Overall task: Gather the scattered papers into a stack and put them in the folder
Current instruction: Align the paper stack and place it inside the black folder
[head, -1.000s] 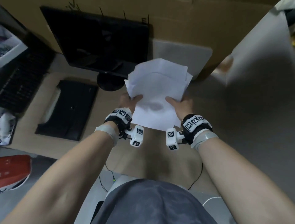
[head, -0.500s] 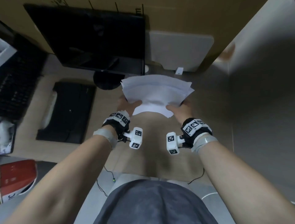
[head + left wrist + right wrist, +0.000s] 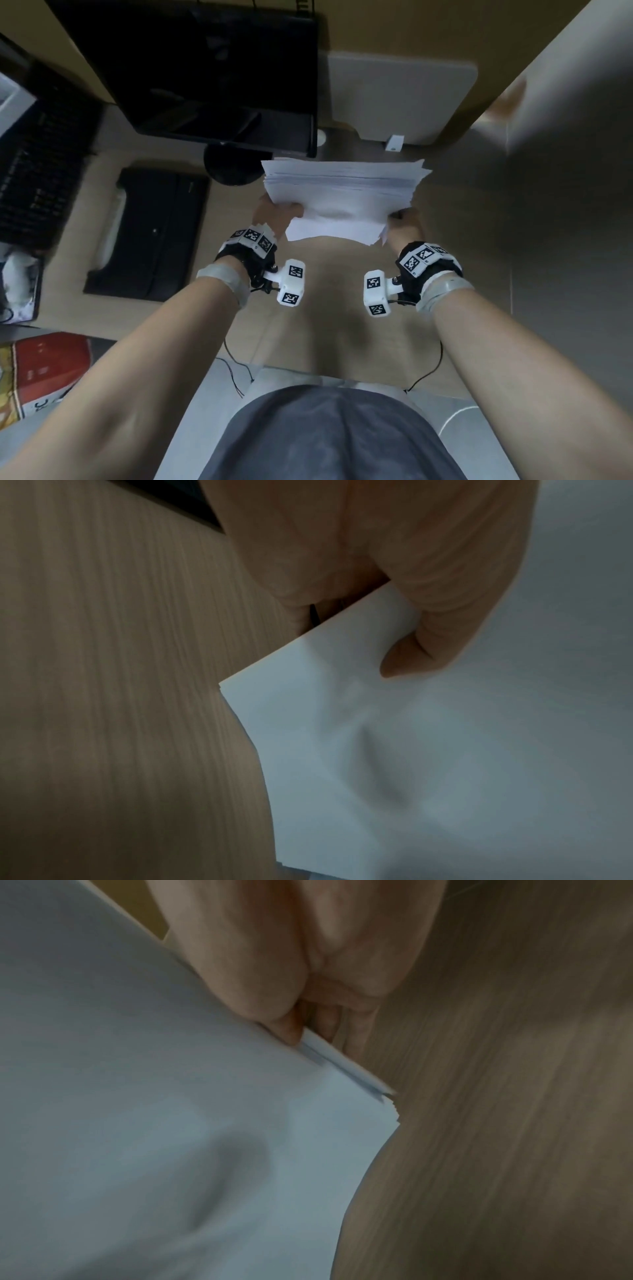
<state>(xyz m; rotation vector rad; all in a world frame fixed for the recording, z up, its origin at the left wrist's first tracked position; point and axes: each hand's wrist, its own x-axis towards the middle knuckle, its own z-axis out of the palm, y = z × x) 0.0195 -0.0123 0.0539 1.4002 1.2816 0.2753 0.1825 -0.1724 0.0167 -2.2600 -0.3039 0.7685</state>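
A stack of white papers (image 3: 342, 195) stands on edge over the wooden desk (image 3: 325, 325), its top edges toward me and unevenly fanned. My left hand (image 3: 274, 219) grips the stack's left side, thumb on the near face (image 3: 404, 658). My right hand (image 3: 406, 224) pinches the right side, where the sheet corners sit staggered (image 3: 383, 1096). The papers (image 3: 445, 750) fill much of both wrist views (image 3: 171, 1123). A black folder (image 3: 150, 233) lies flat on the desk to the left of my left hand.
A dark monitor (image 3: 205, 68) on a round stand rises behind the papers. A black keyboard (image 3: 37, 164) lies at far left. A grey board (image 3: 400, 92) leans at the back, a grey partition (image 3: 565, 205) stands to the right, and a red box (image 3: 44, 366) sits near left.
The stack has tipped from lying open toward me to standing on edge, and moved lower toward the desk. Both hands kept their hold on its sides.
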